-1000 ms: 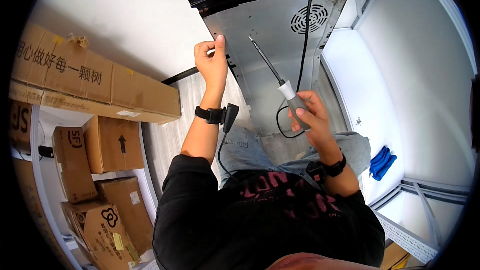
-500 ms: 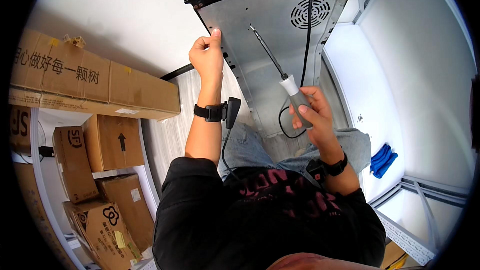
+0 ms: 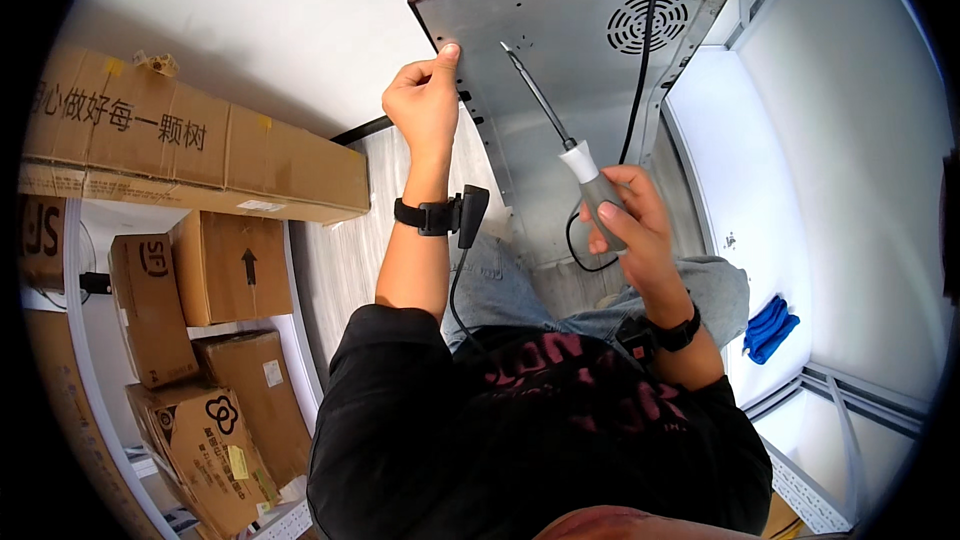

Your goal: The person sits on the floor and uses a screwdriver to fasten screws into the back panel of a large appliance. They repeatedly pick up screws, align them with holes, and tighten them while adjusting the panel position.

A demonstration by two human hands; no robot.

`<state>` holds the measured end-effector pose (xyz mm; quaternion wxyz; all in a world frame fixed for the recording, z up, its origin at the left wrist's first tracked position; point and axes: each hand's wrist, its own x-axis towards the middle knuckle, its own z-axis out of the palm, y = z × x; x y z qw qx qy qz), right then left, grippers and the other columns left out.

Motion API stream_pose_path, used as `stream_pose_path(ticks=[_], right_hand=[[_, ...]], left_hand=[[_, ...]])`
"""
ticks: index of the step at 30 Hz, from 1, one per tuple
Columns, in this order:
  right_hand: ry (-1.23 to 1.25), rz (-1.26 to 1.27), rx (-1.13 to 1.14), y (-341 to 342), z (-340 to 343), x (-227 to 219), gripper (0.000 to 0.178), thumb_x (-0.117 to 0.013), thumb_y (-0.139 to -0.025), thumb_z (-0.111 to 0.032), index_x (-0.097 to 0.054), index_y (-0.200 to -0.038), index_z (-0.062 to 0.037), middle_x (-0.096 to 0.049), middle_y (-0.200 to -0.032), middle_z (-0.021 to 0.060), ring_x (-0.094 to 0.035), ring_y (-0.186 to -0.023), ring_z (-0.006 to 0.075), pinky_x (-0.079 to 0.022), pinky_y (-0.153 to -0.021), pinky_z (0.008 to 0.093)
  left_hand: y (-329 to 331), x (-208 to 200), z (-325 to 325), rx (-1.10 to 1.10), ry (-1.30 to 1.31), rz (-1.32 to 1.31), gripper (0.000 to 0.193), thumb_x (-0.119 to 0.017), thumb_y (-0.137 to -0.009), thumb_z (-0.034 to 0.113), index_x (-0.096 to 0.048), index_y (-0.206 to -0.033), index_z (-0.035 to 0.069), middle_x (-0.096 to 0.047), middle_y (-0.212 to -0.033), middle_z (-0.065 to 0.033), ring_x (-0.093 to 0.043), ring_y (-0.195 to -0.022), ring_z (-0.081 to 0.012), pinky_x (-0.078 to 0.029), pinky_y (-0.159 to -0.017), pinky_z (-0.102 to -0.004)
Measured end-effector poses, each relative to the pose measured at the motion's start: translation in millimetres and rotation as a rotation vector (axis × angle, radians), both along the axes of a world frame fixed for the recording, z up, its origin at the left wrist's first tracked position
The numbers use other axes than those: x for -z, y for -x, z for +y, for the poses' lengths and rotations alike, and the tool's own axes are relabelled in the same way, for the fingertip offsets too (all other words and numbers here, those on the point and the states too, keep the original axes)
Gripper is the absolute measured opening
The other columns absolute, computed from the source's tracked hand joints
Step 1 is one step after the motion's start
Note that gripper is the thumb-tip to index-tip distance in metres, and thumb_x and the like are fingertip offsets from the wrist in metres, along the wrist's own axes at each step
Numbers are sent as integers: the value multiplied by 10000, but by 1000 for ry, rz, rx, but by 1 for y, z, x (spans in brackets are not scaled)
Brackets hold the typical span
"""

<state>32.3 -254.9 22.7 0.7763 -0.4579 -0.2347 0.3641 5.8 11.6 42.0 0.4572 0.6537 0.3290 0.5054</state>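
In my right hand [image 3: 640, 225] is a screwdriver [image 3: 540, 98] with a grey-and-white handle and a long metal shaft. Its shaft slants up and to the left, and the tip lies over the upper left of a grey metal panel [image 3: 560, 15]; whether it touches cannot be told. My left hand [image 3: 422, 105] is closed beside the panel's left edge, thumb pointing up at the corner. Any small thing inside its curled fingers is hidden. The panel has a round slotted vent [image 3: 647, 24] and several small holes, and a black cable [image 3: 640, 80] hangs down across it.
A long cardboard box [image 3: 200, 145] lies at the left above a shelf holding several more cartons [image 3: 235, 265]. At the right, a blue cloth [image 3: 770, 328] lies on a white surface [image 3: 750, 190]. My jeans-covered legs [image 3: 500, 285] are below the panel.
The panel, with its vent and cable, has shifted right and slightly up in view. My left hand has moved slightly up and right; the screwdriver stays in my right hand, its tip a little higher.
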Motion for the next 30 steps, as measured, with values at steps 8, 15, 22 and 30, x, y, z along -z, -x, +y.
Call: stream_pose_path(ticks=[8, 15, 22, 30], right_hand=[[53, -14, -80, 16, 30, -10, 333, -549, -922, -137, -405, -1194, -13, -591, -941, 124, -481, -533, 65, -422, -500, 207], [37, -9, -58, 20, 39, -11, 319, -530, -929, -126, -398, -1197, -15, -587, -951, 129, -480, -530, 66, -421, -493, 209], [74, -31, -31, 27, 47, -11, 325, -523, -931, -125, -385, -1204, -14, -579, -956, 133, -475, -528, 64, -418, -511, 208], [59, -3, -4, 38, 59, -15, 328, -520, -939, -152, -371, -1195, -12, -568, -920, 117, -478, -526, 73, -418, -507, 211]], left_hand=[[-2, 0, 6, -35, -98, -73, 410, -826, -710, 236, -501, -546, 47, -509, -475, 14, -424, -455, -40, -354, -442, -194], [4, -16, 3, -96, -352, 107, 249, -785, -736, 111, -642, -879, -34, -597, -569, -17, -607, -586, -87, -480, -533, -202], [-4, -13, 11, 125, -501, -64, 351, -618, -769, -34, -628, -1120, -30, -702, -815, -109, -701, -799, -189, -564, -643, -258], [-1, -14, 15, 154, -482, -39, 313, -611, -793, -37, -619, -1105, -71, -708, -798, -110, -697, -768, -169, -553, -635, -234]])
